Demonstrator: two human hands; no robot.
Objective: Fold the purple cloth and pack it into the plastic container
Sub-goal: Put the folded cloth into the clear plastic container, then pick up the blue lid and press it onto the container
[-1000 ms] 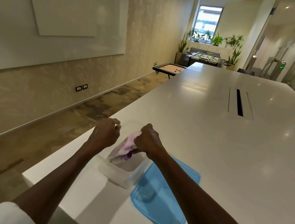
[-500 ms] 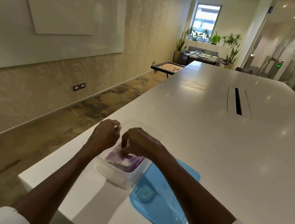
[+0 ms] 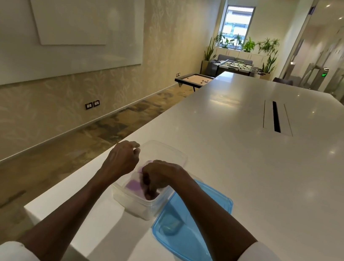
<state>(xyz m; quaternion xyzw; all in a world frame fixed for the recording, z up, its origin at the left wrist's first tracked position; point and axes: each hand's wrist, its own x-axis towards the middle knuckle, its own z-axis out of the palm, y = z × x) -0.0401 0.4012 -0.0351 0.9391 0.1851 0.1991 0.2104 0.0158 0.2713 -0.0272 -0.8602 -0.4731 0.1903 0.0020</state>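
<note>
The clear plastic container [image 3: 134,205] stands near the table's left edge. Inside it lies the folded purple cloth [image 3: 133,184], mostly hidden. My right hand [image 3: 158,177] reaches down into the container, its fingertips pressing on the cloth. My left hand [image 3: 121,158] hovers at the container's left rim with fingers curled, holding nothing that I can see.
A blue lid [image 3: 191,223] lies flat on the white table [image 3: 249,174], touching the container's right side. A cable slot [image 3: 276,119] sits further along the table. The table's left edge drops to the floor just beside my left hand.
My right hand has lowered the cloth from above the rim down into the container and now presses it in. My left hand has stayed by the left rim.
</note>
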